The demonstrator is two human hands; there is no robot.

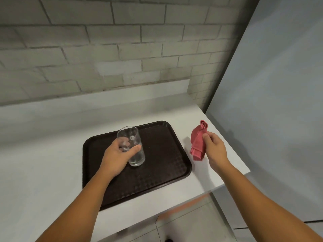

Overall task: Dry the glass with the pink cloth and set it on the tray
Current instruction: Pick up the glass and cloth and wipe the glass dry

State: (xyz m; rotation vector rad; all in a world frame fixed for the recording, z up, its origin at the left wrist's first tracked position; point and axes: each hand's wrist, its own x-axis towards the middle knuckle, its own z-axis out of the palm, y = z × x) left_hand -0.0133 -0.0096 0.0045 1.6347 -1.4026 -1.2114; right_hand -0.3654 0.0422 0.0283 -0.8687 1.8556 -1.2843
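A clear tall glass [135, 154] stands upright on the dark brown tray [166, 165], near the tray's middle. My left hand [117, 156] is wrapped around the glass from the left, thumb across its front. My right hand [214, 147] holds the bunched pink cloth [198, 140] above the white counter, just right of the tray. The cloth hangs down from my fingers and is apart from the glass.
The white counter [43, 163] ends at a front edge and at a right edge near my right hand. A grey brick wall [104, 49] rises behind it, and a pale panel [271, 102] stands to the right. Tiled floor shows below.
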